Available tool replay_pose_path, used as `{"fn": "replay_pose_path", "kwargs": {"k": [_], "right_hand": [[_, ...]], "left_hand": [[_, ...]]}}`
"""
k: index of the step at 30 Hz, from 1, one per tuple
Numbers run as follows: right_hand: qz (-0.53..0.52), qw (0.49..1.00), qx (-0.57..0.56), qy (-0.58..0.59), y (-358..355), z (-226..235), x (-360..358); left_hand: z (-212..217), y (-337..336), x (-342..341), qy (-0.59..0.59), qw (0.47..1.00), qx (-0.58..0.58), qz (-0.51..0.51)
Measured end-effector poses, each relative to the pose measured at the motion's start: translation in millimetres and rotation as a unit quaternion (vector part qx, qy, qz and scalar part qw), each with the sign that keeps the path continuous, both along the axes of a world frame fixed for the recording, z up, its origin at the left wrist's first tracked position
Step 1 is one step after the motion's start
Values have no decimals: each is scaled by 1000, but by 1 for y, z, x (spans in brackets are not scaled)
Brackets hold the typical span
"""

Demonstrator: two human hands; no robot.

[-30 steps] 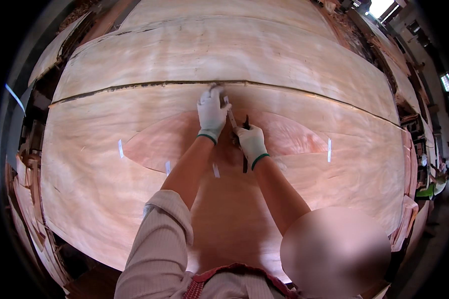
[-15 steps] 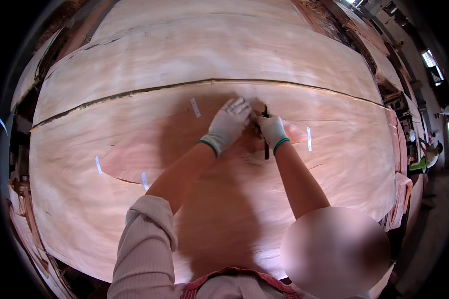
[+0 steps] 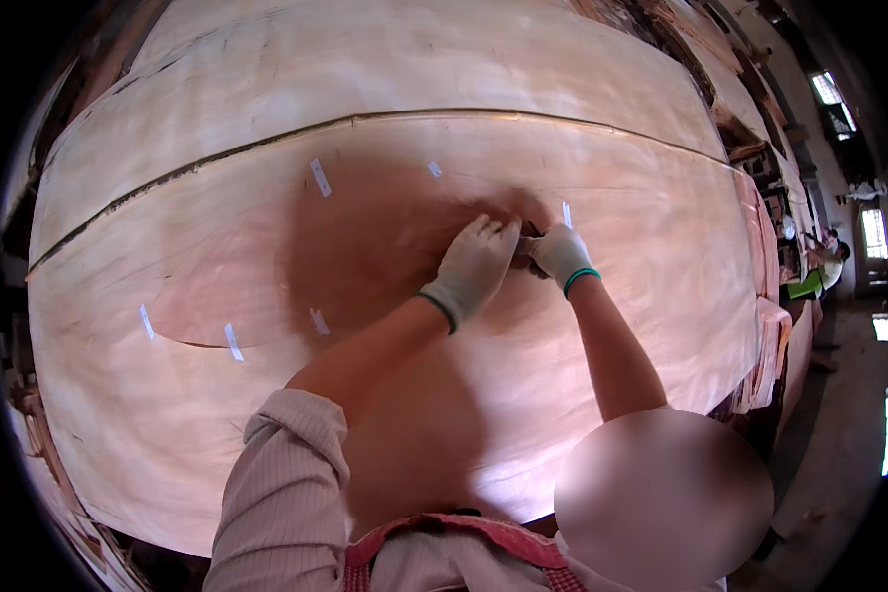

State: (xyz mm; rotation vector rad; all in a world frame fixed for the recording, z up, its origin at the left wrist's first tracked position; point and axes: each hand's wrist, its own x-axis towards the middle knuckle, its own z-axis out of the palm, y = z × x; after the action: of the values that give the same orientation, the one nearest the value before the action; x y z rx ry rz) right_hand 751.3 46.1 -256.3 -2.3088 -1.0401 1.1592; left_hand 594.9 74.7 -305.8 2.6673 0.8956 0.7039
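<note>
A broad sheet of pale wood veneer [image 3: 602, 355] lies before me, with a reddish veneer piece [image 3: 222, 281] set against it. Short white tape strips lie around that piece, among them one strip [image 3: 321, 178] above it and another strip [image 3: 233, 341] at its lower edge. My left hand [image 3: 469, 271], in a white glove with a green cuff, rests on the veneer with its fingers stretched out. Just right of it, my gloved right hand [image 3: 562, 255] is closed on a slim dark tool [image 3: 531, 233], mostly hidden by the fingers. A tape strip [image 3: 566, 215] shows beyond the right hand.
A long dark seam [image 3: 355, 116] crosses the sheet beyond my hands, with more veneer past it. Ragged veneer edges [image 3: 760, 355] hang at the right side. Far right, another person [image 3: 829, 266] is beside something green. My shadow darkens the middle of the sheet.
My view has shifted, so the sheet sits further left and higher. Two more tape strips now show, above and below the reddish piece. The dark tool, seen lengthwise before, is now mostly covered.
</note>
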Motion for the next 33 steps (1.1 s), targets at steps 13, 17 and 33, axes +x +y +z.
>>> {"fn": "replay_pose_path", "kwargs": {"k": [13,17,33], "right_hand": [[-112,968,135,177,-260,23,-92],[48,957,129,255,-314,59,-166],[586,640,117,482,-540,128,-693]], "left_hand": [[84,-229,-350,-257,812,-344,395],[91,-324,-385,-510,682,-415,319],[227,-627,-656,-691,632,-210,281]]}}
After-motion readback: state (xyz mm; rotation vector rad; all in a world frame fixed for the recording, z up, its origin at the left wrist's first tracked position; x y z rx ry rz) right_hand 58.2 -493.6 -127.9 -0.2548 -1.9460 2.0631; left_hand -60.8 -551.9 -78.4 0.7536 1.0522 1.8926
